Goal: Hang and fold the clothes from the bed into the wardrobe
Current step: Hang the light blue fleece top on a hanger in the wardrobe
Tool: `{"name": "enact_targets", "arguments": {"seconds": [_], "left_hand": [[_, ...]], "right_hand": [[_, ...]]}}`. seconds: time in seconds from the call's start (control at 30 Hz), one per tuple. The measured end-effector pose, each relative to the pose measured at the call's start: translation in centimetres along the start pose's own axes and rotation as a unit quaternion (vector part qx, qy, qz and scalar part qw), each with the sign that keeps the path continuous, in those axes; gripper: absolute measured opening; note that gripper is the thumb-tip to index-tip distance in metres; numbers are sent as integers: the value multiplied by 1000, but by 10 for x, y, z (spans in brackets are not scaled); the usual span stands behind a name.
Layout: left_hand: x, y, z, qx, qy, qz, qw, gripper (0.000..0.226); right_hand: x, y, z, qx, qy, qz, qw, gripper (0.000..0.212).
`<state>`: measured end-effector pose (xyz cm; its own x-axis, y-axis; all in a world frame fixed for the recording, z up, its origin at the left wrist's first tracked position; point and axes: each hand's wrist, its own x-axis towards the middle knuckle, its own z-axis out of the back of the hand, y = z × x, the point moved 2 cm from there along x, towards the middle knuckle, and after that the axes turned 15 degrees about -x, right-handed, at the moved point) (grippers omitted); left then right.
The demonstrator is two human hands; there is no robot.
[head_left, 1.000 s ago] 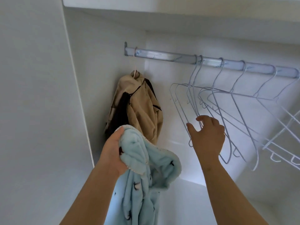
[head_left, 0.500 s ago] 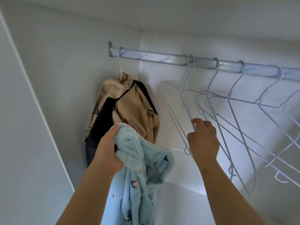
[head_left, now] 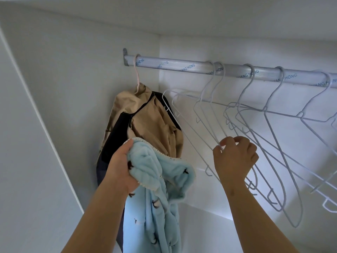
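Note:
My left hand (head_left: 121, 167) grips a fluffy light-blue garment (head_left: 156, 198) with small dark marks, which hangs down below it. My right hand (head_left: 235, 157) is raised among the white wire hangers (head_left: 206, 125), its thumb and fingertips pinching the wire of one of the leftmost ones. Those hangers hang from a silver wardrobe rail (head_left: 182, 66) that runs across the top.
A tan and dark jacket (head_left: 145, 125) hangs on a pink hanger at the rail's left end, against the wardrobe's left wall (head_left: 73, 88). Several more empty white hangers (head_left: 282, 143) crowd the rail to the right. The white back wall (head_left: 209, 198) lies behind them.
My right hand has shifted from reaching among the hangers to pinching one wire. The view has moved closer and slightly left. The left hand keeps its hold on the blue garment.

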<state>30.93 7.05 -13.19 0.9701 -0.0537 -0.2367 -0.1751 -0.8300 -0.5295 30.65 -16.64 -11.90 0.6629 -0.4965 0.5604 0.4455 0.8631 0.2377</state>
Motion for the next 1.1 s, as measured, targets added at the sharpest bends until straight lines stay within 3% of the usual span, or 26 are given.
{"name": "enact_targets", "arguments": {"seconds": [0.17,0.3,0.5,0.63,0.8,0.9,1.1], "left_hand": [[2,-4,1,0,-8,7,1000,55],[1,-7,2,10,-18,15,1000,40],[-4,-15,5,11,-15,30,999,44],[-7,-20,10,24,-7,22,999,39],[-18,-23,19,37,-9,42,998,35],[-28,-30,34,46,-30,37,998,29],[-55,-44,58,79,-33,50,995,31]], "right_hand": [[-10,19,11,61,-105,36,992,14],[-9,28,16,75,-118,41,989,12],[-10,39,24,155,-88,37,983,11],[-22,43,25,249,38,5,968,1],[-50,37,25,272,136,-32,952,15],[-75,34,29,288,142,-50,946,40],[-138,35,39,319,143,-94,932,44]]}}
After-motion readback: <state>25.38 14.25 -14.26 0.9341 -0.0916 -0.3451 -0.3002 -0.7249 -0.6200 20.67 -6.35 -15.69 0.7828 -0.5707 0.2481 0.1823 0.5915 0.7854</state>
